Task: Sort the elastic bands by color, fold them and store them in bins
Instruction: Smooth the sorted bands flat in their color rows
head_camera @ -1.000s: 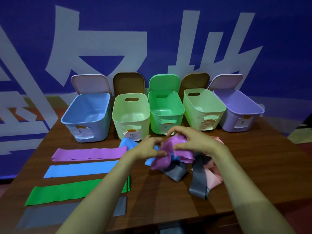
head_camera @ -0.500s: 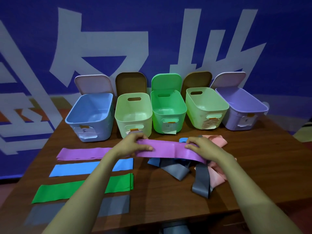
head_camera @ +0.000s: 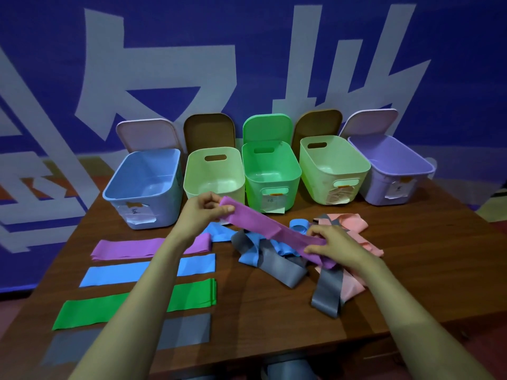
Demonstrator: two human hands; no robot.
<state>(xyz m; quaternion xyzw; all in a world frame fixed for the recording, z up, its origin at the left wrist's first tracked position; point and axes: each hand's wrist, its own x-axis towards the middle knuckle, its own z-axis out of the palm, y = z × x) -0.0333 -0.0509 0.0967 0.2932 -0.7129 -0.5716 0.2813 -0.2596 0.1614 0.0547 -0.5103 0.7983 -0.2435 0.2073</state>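
Big brown table (head_camera: 425, 270) carries all. Five bins (head_camera: 270, 165) stand in row at back, lids up, ready for bands.

At left, four flat bands lie side by side, one per color: purple strip (head_camera: 129, 248), blue strip (head_camera: 118, 274), green strip (head_camera: 104, 311), grey strip (head_camera: 189, 326). Likely so same colors stack.

Right of them, mixed pile (head_camera: 277, 266) of grey, blue and pink bands, tangled.

Purple band (head_camera: 258, 222) in air over pile, pulled straight, probably to smooth it before it joins purple strip.

Left hand (head_camera: 200, 212) pinches high end. Right hand (head_camera: 337, 245) pinches low end.
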